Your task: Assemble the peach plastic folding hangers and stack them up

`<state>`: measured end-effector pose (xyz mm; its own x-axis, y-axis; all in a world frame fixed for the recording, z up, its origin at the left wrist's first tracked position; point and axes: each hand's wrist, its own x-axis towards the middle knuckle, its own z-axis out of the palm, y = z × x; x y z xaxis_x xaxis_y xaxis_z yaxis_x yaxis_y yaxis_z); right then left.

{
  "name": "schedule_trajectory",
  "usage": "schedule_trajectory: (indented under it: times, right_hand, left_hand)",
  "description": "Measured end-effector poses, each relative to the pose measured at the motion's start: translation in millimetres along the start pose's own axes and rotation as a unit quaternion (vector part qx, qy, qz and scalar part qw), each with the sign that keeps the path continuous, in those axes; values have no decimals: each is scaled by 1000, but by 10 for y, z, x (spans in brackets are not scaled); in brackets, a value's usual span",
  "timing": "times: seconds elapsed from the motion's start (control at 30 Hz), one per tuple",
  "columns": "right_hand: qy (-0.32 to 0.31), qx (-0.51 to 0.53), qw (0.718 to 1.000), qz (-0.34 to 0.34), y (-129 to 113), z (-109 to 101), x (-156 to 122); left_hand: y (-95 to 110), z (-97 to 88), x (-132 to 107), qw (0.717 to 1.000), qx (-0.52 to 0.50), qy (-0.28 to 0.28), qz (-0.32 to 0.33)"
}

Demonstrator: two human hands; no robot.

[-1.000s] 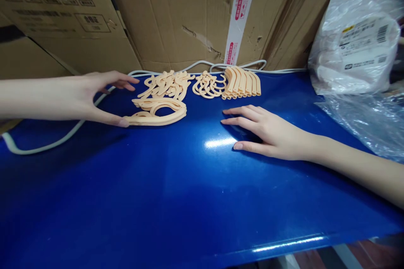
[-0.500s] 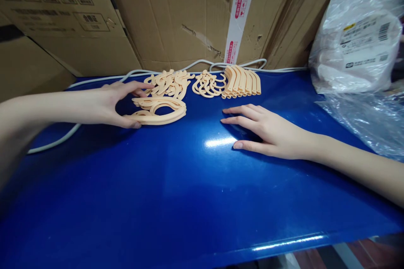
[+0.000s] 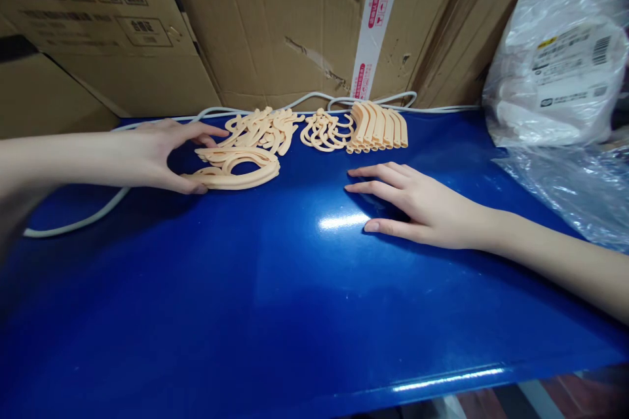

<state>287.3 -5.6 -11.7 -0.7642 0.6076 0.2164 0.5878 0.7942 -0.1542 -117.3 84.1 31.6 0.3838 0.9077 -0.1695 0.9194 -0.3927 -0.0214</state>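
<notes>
Left fingers (image 3: 183, 183) holding cream pieces (image 3: 240, 180), cable (image 3: 95, 215), cardboard (image 3: 275, 19) behind

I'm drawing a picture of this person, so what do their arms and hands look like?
The left hand and right hand have no gloves. The fingers look slim. I can't see any rings, watch or bracelets. Both forearms are bare right to the picture's edges, so no sleeves show.

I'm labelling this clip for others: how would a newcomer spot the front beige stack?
On the blue table, find the beige parts along the back. The stack lies in front of their leftmost pile. Unlike that loose jumble, it is compact, framing a rounded opening.
</notes>
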Motion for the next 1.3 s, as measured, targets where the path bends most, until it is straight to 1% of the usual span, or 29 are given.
schedule_trajectory:
  times: [0.23, 0.47, 0.73, 0.97, 1.17, 1.3]
  right_hand:
    - [-2, 3, 1000, 2, 0, -1, 1]
    - [1, 10, 1000, 6, -3, 5, 3]
    - [0, 10, 1000, 4, -7, -3, 4]
    - [-2, 9, 1000, 2, -3, -1, 1]
    - [-2, 5, 1000, 2, -6, -4, 5]
    - [-4, 6, 1000, 4, -3, -6, 3]
  left_hand:
    - [20, -58, -24, 1000, 4, -20, 1]
    - [117, -83, -33, 999, -17, -14, -32]
    - [-4, -57, -33, 1000, -5, -19, -1]
    - [-35, -54, -16, 1000, 6, -14, 14]
    - [-57, -50, -22, 1000, 3, -14, 12]
    - [-18, -63, -32, 1000, 1, -21, -2]
